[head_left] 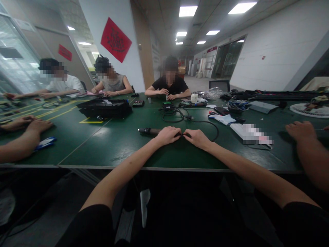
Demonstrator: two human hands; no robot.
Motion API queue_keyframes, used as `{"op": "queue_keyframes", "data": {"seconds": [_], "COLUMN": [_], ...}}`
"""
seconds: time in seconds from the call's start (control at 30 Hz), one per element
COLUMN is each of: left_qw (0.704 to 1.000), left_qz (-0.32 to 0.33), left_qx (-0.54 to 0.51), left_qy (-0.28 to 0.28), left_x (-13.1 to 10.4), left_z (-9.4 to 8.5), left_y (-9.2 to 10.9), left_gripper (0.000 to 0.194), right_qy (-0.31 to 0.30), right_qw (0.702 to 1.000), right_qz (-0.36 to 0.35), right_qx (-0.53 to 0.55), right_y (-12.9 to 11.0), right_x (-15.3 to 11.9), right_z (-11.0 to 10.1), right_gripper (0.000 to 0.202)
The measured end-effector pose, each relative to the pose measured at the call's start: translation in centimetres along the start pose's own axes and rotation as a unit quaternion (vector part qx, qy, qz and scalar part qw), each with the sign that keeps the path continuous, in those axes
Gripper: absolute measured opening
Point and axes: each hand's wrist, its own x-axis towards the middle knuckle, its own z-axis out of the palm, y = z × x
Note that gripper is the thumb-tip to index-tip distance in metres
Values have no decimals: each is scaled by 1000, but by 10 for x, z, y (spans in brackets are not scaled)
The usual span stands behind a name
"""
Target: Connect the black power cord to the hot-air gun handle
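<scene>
My left hand (169, 135) rests on the green table around the rear end of a dark handheld tool (154, 131), whose metal tip points left. My right hand (196, 138) is close beside it, thumb and fingers pinched on a thin black cable (182, 134) at the tool's rear. The fingertips of both hands nearly meet there. From my right hand the cable (218, 128) curves up and back toward a coil with a plug (189, 117). My left palm hides part of the tool.
A black tray (105, 109) stands at the back left. Blue-white gloves (223, 119) and a white packet (239, 133) lie to the right. Three people sit across the green table (123, 144). Other people's hands rest at the left (36, 127) and right (303, 132).
</scene>
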Motion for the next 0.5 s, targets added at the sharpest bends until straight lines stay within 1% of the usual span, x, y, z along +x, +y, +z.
{"op": "queue_keyframes", "data": {"seconds": [0.17, 0.3, 0.5], "left_qw": [1000, 1000, 1000], "left_qz": [-21, -23, -10], "left_qx": [18, 15, 4], "left_qy": [1, 4, 0], "left_x": [2, 2, 1], "left_z": [2, 2, -2], "left_y": [2, 3, 4], "left_gripper": [18, 19, 16], "right_qy": [9, 11, -5], "right_qw": [1000, 1000, 999], "right_qz": [1, -4, -43], "right_qx": [-8, -4, -33], "right_y": [1, 2, 7], "right_x": [1, 2, 4], "right_z": [2, 3, 3], "right_gripper": [12, 13, 16]}}
